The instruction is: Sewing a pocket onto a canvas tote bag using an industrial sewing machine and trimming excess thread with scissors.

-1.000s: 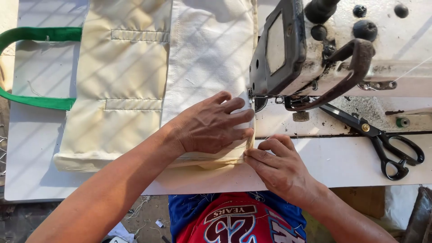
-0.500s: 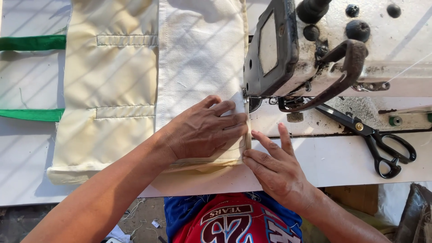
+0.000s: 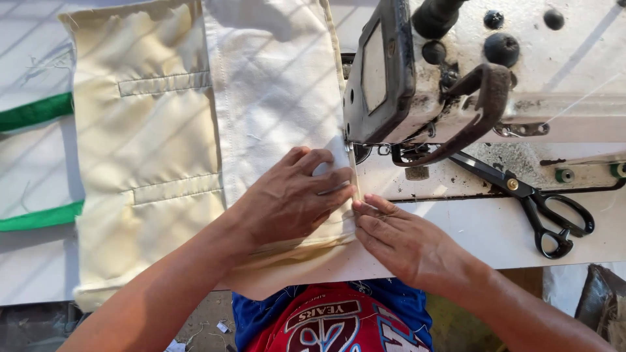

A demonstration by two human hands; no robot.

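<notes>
Both hands, left hand [image 3: 293,199] and right hand [image 3: 407,244], bare, no rings or gloves; forearms bare (no sleeves in view). Shirt [image 3: 332,319] blue at the shoulders, red front with white lettering and number print.

One camera on my head looks steeply down, close over my worktop [image 3: 469,228], facing the sewing machine [image 3: 417,78] ahead.

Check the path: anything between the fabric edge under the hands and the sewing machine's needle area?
Nothing visible blocks it. The cream fabric lies flat, its edge running straight to the machine head. The left hand presses on top; the right hand touches the edge. The scissors lie apart, right of the machine.
</notes>
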